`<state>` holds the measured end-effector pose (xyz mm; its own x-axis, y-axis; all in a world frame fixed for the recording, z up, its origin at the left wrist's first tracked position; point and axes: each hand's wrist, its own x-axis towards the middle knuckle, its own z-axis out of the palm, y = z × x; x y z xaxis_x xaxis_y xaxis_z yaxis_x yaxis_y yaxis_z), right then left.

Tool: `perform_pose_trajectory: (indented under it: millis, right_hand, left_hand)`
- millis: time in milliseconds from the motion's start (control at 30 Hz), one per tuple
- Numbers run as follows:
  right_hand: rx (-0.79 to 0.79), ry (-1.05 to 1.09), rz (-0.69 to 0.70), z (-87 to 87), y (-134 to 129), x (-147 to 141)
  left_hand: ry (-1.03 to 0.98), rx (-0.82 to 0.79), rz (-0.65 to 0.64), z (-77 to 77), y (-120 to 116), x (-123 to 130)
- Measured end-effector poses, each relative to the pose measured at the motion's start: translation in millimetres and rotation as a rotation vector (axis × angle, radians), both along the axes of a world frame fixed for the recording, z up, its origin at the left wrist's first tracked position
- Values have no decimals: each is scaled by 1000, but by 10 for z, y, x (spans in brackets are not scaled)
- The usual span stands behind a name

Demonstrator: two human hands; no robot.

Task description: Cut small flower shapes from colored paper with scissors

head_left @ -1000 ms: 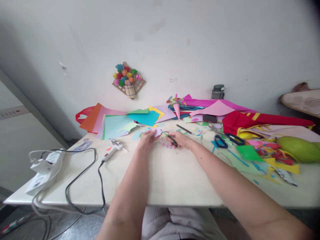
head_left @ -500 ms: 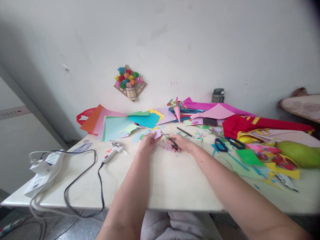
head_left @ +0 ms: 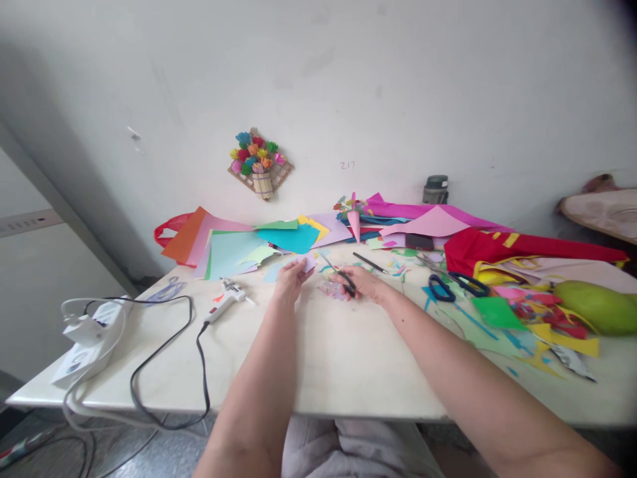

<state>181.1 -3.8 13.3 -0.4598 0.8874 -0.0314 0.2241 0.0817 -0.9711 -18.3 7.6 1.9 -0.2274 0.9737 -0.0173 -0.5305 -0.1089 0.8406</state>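
Between the fingers of my left hand (head_left: 290, 277) is a small piece of pale lilac paper (head_left: 309, 264). My right hand (head_left: 364, 284) grips dark-handled scissors (head_left: 349, 284), whose blades point up and left, just right of the paper and apart from it. Beneath the scissors lies a small heap of pastel paper scraps (head_left: 334, 290). A black pen (head_left: 369, 262) rests behind my right hand. Farther back stands a pink paper cone with small paper flowers (head_left: 353, 224).
A white glue gun (head_left: 225, 305) with a black cord lies left of my arms, near a white power strip (head_left: 84, 352). Coloured paper sheets (head_left: 233, 249) line the back. At right are blue-handled scissors (head_left: 460, 284), paper offcuts (head_left: 497, 312) and a green rounded object (head_left: 594, 307).
My left hand has shifted slightly left and turned the lilac paper, moving it away from the blades. My right hand stays nearly in place with the scissors. The camera view has shifted slightly.
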Motion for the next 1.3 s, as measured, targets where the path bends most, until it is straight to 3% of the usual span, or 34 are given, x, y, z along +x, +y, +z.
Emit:
perform_pose_trajectory:
  millis: [100,333,1300]
  right_hand:
    - [6,11,-17,-9,15,-2]
    - [21,-9,36,-33,28,1]
    - [17,22,49,-58,38,-17]
  left_hand:
    - [23,-9,40,-4,8,-46]
    - [-8,37,-86,-26,5,28]
    - [-7,6,-123,12,-59,148]
